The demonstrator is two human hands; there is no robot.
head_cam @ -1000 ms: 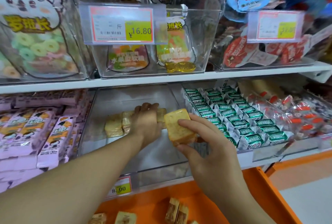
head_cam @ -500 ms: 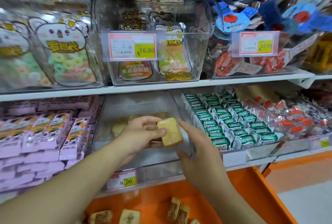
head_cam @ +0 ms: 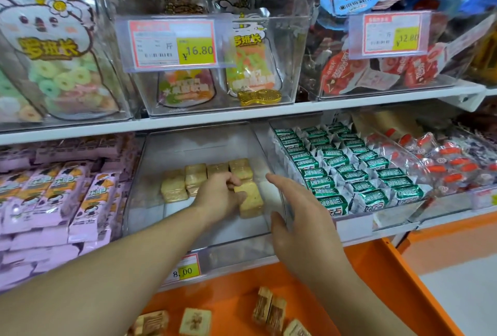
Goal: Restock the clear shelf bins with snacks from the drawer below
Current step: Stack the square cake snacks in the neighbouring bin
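Head view, nearest first: at six o'clock the open orange drawer (head_cam: 242, 300) holds several loose square biscuit packets with brown print (head_cam: 195, 321), some flat and some on edge. Both bare forearms reach up from the bottom edge toward the middle shelf. At about four o'clock from centre, the right hand (head_cam: 301, 217) hangs just outside the front right corner of the clear plastic shelf bin (head_cam: 150, 201), fingers straight and loosely spread, holding nothing. At the centre, the left hand (head_cam: 219, 195) is inside that bin, its fingers curled around a pale yellow wrapped square snack (head_cam: 250, 198) that sits on the bin floor in front of the others. Just beyond it, toward twelve o'clock, a short row of yellow wrapped snacks (head_cam: 204, 177) lies across the bin; the rest of the floor is bare. A white and yellow price tag reading 8.00 (head_cam: 185, 269) hangs below the bin's front. At nine o'clock sit stacked pink snack bars (head_cam: 51, 195); at three o'clock, rows of green and white wrapped candies (head_cam: 349, 171), with red and white packets beyond them. Farther up, at twelve o'clock, an upper clear bin (head_cam: 215, 66) carries a 16.80 tag and holds bags of colourful gummies and a gold fish-shaped piece (head_cam: 259, 96).
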